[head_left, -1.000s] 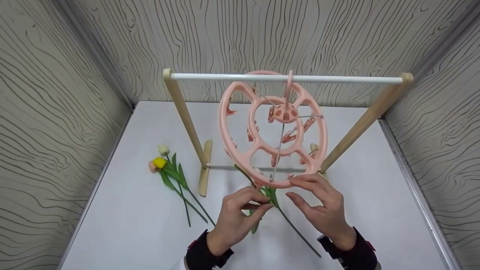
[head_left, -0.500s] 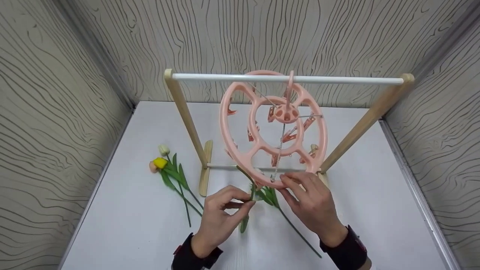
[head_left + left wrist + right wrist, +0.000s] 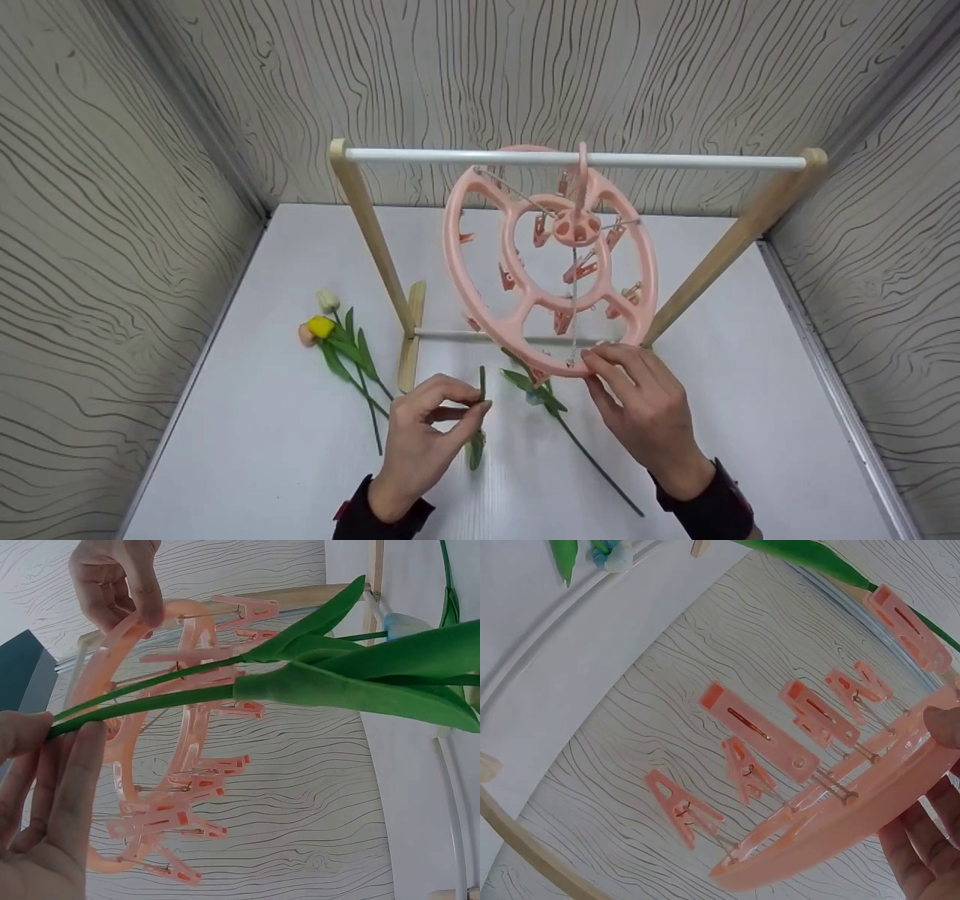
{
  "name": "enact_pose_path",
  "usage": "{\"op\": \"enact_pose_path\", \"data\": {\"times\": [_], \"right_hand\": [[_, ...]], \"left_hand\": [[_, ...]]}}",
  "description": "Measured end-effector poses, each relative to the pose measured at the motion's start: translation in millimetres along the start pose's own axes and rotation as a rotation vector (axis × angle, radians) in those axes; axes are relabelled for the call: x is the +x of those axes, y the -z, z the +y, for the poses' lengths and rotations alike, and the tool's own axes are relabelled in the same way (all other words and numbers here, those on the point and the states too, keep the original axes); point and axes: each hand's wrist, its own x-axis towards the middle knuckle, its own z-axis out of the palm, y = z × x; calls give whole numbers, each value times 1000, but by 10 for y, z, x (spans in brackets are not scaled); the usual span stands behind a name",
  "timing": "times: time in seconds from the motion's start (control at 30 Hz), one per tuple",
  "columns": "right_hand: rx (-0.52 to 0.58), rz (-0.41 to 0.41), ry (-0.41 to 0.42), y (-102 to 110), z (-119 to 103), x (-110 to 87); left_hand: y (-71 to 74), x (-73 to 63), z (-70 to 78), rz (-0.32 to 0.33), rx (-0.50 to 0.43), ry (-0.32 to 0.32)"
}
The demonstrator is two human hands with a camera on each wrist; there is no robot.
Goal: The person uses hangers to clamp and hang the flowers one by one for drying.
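Note:
A round pink clip hanger [image 3: 480, 315] hangs tilted by its hook from a white rail. My right hand [image 3: 645, 405] grips its near rim, thumb below and fingers above; several pink clips [image 3: 757, 731] dangle from the ring. To the left and apart from the hanger, my left hand [image 3: 435, 435] pinches a green flower stem [image 3: 482, 382] near its cut end, with leaves hanging below. In the left wrist view two stems meet at the fingertips, below broad green leaves [image 3: 360, 694]; the blossom is not clearly seen. Another stemmed flower [image 3: 592, 454] lies beneath the hanger.
Wooden legs [image 3: 375, 240] hold up the white rail [image 3: 465, 156]. Artificial tulips, with yellow [image 3: 321, 325], white [image 3: 328, 301] and pinkish heads, lie on the white table [image 3: 262, 420] at left. Wood-patterned panels [image 3: 480, 75] enclose the back and sides.
My left hand has moved left with the stem, away from the hanger's rim. My right thumb has closed in on the rim from below. The hanger has turned slightly.

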Motion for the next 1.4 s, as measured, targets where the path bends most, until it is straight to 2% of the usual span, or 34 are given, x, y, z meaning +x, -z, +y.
{"op": "enact_pose_path", "data": {"times": [0.13,0.43,0.83,1.17,1.3,1.4], "right_hand": [[8,21,-8,33,68,-16],[5,8,-73,131,225,-46],[-49,-26,-122,166,436,-53],[-76,-32,-154,181,557,-35],[-71,14,-187,214,514,-40],[-33,136,-205,231,438,-46]], "left_hand": [[9,5,-21,14,1,-17],[17,11,-39,35,4,-23],[9,22,-44,32,8,-13],[3,26,-59,19,1,-35],[15,26,-63,23,2,-26],[24,25,-67,23,4,-19]]}}
